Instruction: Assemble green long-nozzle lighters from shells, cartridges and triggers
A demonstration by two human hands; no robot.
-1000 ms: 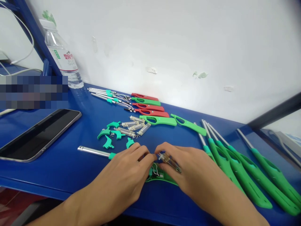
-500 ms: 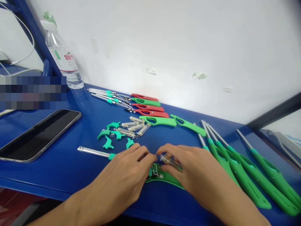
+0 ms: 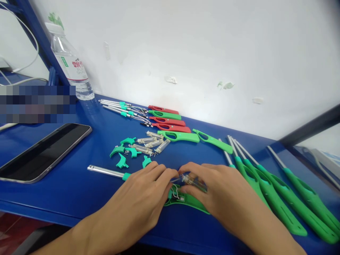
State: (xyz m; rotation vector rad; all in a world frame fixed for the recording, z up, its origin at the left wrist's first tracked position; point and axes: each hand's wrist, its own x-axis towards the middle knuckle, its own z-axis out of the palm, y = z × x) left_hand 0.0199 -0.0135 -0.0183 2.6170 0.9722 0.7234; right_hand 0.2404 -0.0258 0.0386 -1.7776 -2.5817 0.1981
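Observation:
In my right hand [image 3: 209, 184] is a clear lighter fuel tank [image 3: 193, 182], its valve end turned toward my left hand. My left hand [image 3: 154, 187] is closed, thumb and forefinger pinching a thin pale tube [image 3: 174, 180] close to that valve. Whether tube and valve touch I cannot tell. Beneath both hands lies a green lighter handle shell [image 3: 195, 202] with white wires [image 3: 175, 192] and a small igniter part inside; my fingers cover some of it. A metal lighter barrel [image 3: 106, 171] sticks out left of my left hand.
Several spare fuel tanks [image 3: 154, 142] and teal triggers [image 3: 122, 161] lie beyond my hands. Red and green shells [image 3: 172, 127] and barrels with wires [image 3: 117, 108] are by the wall. Several green lighters [image 3: 278, 191] lie right; a phone [image 3: 47, 152] and water bottle [image 3: 71, 63] stand left.
My left fingertips have shifted slightly right, toward the tank's valve, and more of the thin tube shows. My right hand and the tank have moved a little right.

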